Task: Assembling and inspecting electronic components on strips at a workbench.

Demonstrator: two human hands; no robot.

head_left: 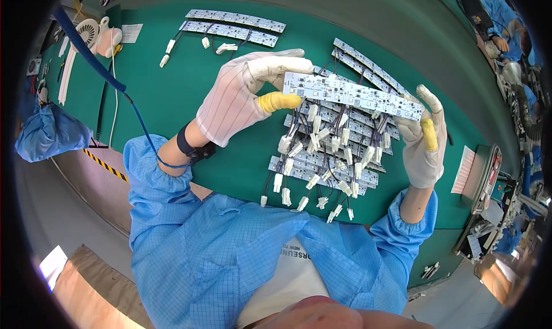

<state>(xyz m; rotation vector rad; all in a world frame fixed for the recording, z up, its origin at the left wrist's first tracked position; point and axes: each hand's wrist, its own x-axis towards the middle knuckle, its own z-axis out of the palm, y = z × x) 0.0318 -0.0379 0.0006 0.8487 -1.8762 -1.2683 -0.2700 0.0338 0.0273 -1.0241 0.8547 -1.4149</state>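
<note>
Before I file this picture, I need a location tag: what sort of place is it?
Probably an electronics assembly workshop: there are circuit strips with white connectors, a corded wrist strap on the person, and others in blue off to the right.

Circuit strip (351, 94) crosswise between left hand (247, 93) and right hand (424, 139), above strip cluster (371, 179) on surface (155, 87). Connectors (278, 182) over cluster and along its near side. Beyond left hand, two strips (230, 31). Far left: fan (87, 33), paper (131, 33) beside it. Right of right hand: sheet (463, 169), then tray (487, 179).
</note>
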